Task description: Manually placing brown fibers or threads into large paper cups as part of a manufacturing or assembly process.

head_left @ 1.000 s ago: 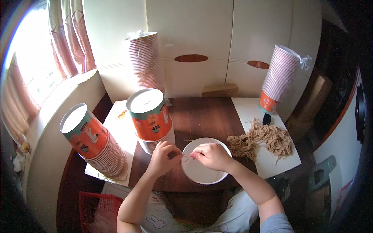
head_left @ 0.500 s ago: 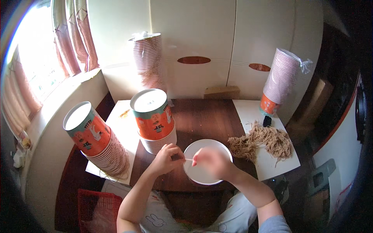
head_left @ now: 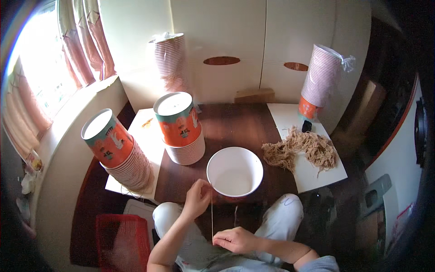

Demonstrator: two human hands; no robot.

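A thin pale string [head_left: 212,216] stretches almost straight between my two hands. Its upper end meets my left hand [head_left: 197,199], whose fingers are pinched together at the left rim of a white paper bucket [head_left: 234,152]. Lower down, over my lap, my right hand [head_left: 234,239] is closed on the string's other end, fingers curled. The bucket stands upright near the table's front edge, mouth up, with nothing visible inside. Whether the string passes through the bucket's wall is hidden by my left fingers. A short pale strand [head_left: 235,216] shows below the bucket.
A heap of tan strings [head_left: 317,147] lies right of the bucket on a white board [head_left: 324,177]. Stacks of upturned orange-and-green buckets [head_left: 179,129] [head_left: 113,145] stand at left. Wrapped stacks [head_left: 170,61] [head_left: 321,75] stand at the back. A red basket [head_left: 122,242] sits lower left.
My right hand has moved down and toward me, drawing the string out into a long line. My left hand has lowered slightly. The bucket's mouth now shows more fully; the view has shifted.
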